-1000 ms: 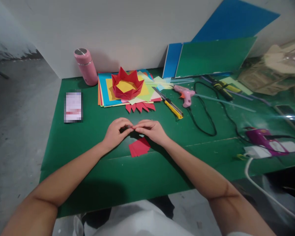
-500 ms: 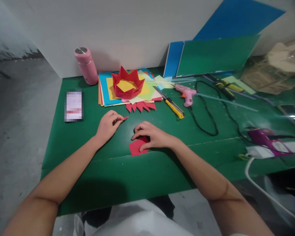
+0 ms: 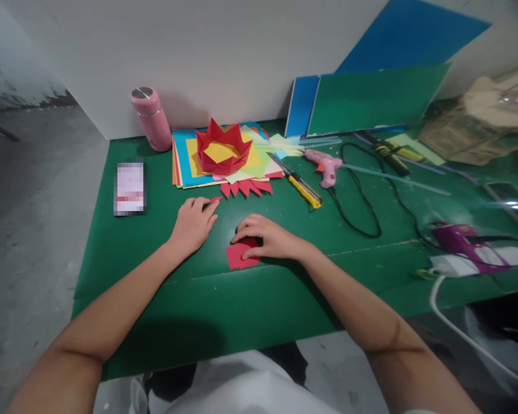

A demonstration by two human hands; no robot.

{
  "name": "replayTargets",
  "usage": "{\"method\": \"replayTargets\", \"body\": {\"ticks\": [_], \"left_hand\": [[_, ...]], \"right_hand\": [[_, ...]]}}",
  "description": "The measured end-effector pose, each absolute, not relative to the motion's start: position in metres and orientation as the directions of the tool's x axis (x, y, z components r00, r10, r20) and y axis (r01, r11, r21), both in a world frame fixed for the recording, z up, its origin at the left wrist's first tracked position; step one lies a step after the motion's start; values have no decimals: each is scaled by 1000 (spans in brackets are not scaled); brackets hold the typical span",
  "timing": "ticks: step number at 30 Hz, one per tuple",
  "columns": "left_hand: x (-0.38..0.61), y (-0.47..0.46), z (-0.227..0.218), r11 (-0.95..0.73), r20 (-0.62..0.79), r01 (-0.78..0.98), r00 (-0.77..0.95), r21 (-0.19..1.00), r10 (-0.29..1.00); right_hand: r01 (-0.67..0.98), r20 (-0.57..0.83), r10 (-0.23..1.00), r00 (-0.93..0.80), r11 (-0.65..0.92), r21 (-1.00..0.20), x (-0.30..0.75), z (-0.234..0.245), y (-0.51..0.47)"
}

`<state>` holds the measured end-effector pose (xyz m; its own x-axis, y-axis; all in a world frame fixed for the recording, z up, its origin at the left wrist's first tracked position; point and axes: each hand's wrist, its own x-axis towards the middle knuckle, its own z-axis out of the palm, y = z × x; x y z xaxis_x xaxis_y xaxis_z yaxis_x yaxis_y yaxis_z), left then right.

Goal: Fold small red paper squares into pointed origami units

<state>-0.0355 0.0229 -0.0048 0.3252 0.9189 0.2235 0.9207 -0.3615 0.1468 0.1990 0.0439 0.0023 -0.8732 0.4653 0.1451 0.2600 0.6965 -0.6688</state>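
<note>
My left hand (image 3: 194, 223) lies low over the table, fingers stretched out and thumb apart. Its fingertips touch a small folded red paper piece (image 3: 216, 200), partly hidden by them. My right hand (image 3: 267, 237) curls over a red paper square (image 3: 237, 257), with the thumb on the paper and the fingers at its far edge. Beyond my hands, several pointed red paper pieces (image 3: 246, 188) lie in a row by the paper stack. A folded red paper ring with points (image 3: 225, 167) sits on the stack of coloured paper (image 3: 181, 158).
A yellow utility knife (image 3: 304, 191) and a pink glue gun (image 3: 328, 168) with a black cord lie right of the stack. A pink bottle (image 3: 153, 121) stands at the back left, behind a blurred-out rectangular item (image 3: 130, 187). A purple power strip (image 3: 461, 247) lies at right.
My left hand has gone from pinching the small red piece to lying with fingers extended over it. My right hand stays in place; its thumb has shifted slightly left on the red square.
</note>
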Motion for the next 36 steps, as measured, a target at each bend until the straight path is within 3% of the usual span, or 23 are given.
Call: {"method": "replayTargets", "body": {"ticks": [5,9,17,25,36], "left_hand": [[-31,16,4,-326,131,942,314,81,940],[-30,17,8,-329,111,938,318,105,942],[-33,23,0,-365,120,909,347,203,930],[-39,25,-4,-317,82,927,306,202,948],[-35,28,-1,-317,148,924,291,212,945]], "right_hand": [[284,123,460,-879,714,-640,199,6,41],[290,102,450,-887,715,-636,197,8,39],[295,99,461,-882,704,-646,195,9,36],[296,80,456,-886,692,-659,192,11,33],[286,86,458,-885,680,-675,192,9,36]]}}
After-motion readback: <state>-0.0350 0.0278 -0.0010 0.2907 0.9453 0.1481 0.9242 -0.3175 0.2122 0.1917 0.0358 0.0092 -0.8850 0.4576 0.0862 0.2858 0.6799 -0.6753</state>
